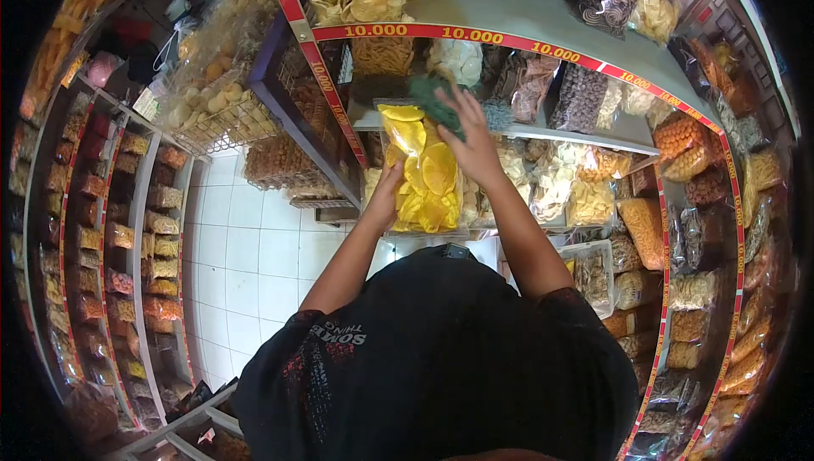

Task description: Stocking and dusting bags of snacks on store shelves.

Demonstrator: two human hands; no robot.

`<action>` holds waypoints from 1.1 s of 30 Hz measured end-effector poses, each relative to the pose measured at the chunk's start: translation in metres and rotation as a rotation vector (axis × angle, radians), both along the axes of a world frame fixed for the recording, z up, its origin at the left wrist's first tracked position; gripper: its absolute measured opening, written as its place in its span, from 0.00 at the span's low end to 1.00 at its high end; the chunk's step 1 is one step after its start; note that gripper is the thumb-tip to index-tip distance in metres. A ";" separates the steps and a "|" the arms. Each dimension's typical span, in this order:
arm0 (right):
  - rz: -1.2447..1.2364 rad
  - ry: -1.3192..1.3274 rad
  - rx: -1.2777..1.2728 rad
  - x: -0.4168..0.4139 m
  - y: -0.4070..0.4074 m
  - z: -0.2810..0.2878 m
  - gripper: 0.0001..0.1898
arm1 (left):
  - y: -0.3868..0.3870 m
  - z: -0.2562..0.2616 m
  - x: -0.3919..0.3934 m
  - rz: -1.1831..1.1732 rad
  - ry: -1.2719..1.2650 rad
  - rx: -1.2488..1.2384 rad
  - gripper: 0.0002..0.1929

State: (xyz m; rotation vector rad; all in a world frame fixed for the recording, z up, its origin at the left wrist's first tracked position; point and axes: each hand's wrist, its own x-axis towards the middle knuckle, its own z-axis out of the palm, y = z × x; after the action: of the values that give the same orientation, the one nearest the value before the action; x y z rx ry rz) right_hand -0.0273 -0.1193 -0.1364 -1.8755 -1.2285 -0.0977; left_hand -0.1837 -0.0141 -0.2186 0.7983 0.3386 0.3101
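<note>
In my left hand (383, 199) is a clear plastic bag of yellow chips (427, 172), gripped by its left side and held up in front of my chest. My right hand (472, 143) is just above and to the right of the bag, its fingers spread against a blurred green cloth (435, 100). The cloth lies under the palm and between thumb and fingers, near the bag's upper right corner. Part of it is hidden behind the hand.
A grey shelf (470, 3) with red price strips crosses ahead, bearing bagged snacks. A wire basket (222, 127) of bagged goods juts out at left. Stocked shelf racks stand on both sides. A clear plastic bin (607, 270) is by my right elbow. White floor tiles (245, 232) show at left.
</note>
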 end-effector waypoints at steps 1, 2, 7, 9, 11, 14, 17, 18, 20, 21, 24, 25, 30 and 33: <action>-0.008 0.003 0.000 -0.007 0.003 0.003 0.27 | -0.001 0.004 0.003 0.006 -0.016 0.064 0.28; -0.020 -0.159 -0.132 -0.016 0.005 0.006 0.29 | 0.000 0.005 0.004 0.004 -0.016 0.065 0.28; 0.144 -0.410 -0.349 -0.065 -0.008 0.016 0.38 | 0.016 -0.006 0.005 0.068 0.008 0.062 0.29; 0.272 -0.364 -0.334 -0.082 -0.025 0.010 0.39 | 0.027 0.000 0.004 -0.034 -0.067 -0.084 0.30; 0.262 -0.316 -0.353 -0.090 -0.047 -0.005 0.39 | 0.031 0.003 0.004 -0.136 -0.135 -0.300 0.31; 0.167 -0.340 -0.399 -0.084 -0.065 -0.031 0.38 | 0.015 0.015 0.009 0.021 -0.093 -0.109 0.31; -0.071 0.429 0.063 -0.056 -0.061 -0.056 0.33 | -0.003 0.017 0.013 -0.019 -0.039 -0.144 0.31; -0.044 0.644 0.123 -0.041 -0.060 -0.061 0.30 | -0.009 0.024 0.015 -0.005 -0.029 -0.115 0.32; -0.034 0.856 0.205 -0.016 -0.064 -0.086 0.29 | -0.012 0.034 0.018 -0.062 -0.017 -0.136 0.31; 0.016 1.069 0.279 -0.004 -0.066 -0.108 0.28 | -0.011 0.036 0.023 -0.053 -0.066 -0.152 0.31; -0.089 1.586 0.307 -0.035 -0.075 -0.080 0.26 | -0.005 0.027 0.035 0.009 -0.112 -0.140 0.31; 0.030 1.628 0.404 -0.045 -0.080 -0.077 0.25 | -0.003 0.022 0.040 0.059 -0.111 -0.110 0.31; 0.139 1.570 0.582 -0.063 -0.104 -0.074 0.24 | -0.014 0.020 0.051 0.339 0.083 0.624 0.26; 0.011 1.404 0.593 -0.059 -0.107 -0.066 0.25 | -0.008 0.005 0.058 0.209 0.036 0.809 0.24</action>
State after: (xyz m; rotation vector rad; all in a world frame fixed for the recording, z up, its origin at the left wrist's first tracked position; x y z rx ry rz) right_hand -0.0859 -0.2263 -0.2022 -0.9565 -0.1577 0.6793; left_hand -0.1256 -0.0218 -0.2140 1.5679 0.3298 0.6484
